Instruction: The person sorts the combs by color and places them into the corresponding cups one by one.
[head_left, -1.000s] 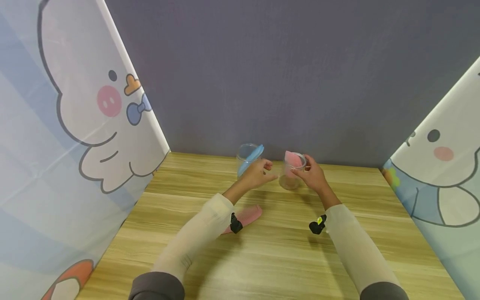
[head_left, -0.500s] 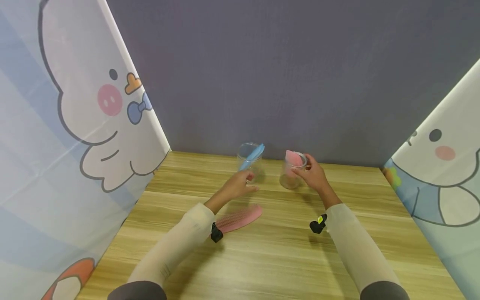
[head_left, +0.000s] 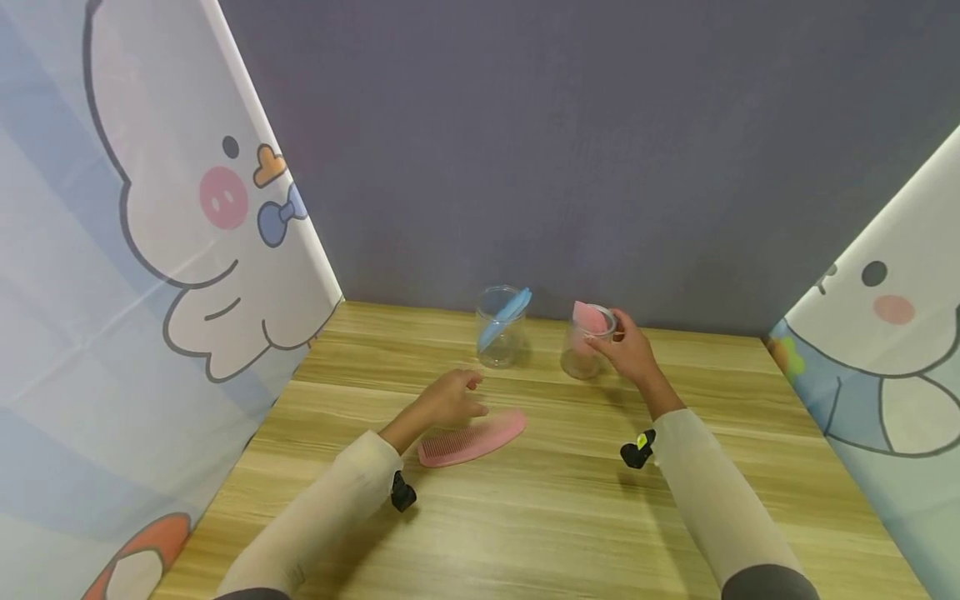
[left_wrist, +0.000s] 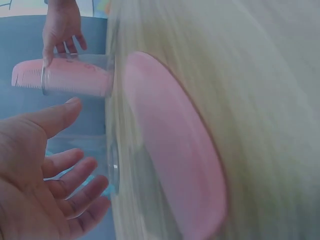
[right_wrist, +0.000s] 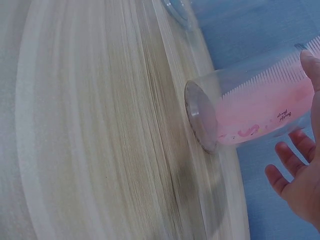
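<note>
My left hand (head_left: 448, 398) hovers over the wooden table beside a pink comb (head_left: 472, 442). Its fingers are loosely bent with nothing between them, and the left wrist view has the comb (left_wrist: 175, 145) lying just past the fingertips. At the back right, my right hand (head_left: 628, 354) holds a clear cup (head_left: 579, 365) near its rim, thumb on the near side. Inside that cup leans another pink comb (right_wrist: 270, 107), printed with small lettering and sticking out above the rim. The cup's base looks to be on the table.
A second clear cup (head_left: 497, 354) stands to the left, holding a blue flat item (head_left: 504, 318) that leans out over its rim. Behind the table (head_left: 600, 517) rises a grey wall (head_left: 525, 150). Cartoon-printed sheets (head_left: 217, 300) flank both sides.
My left hand has moved from between the cups, leftward and toward the near side, to beside the loose pink comb. My right hand and its cup have stayed in place.
</note>
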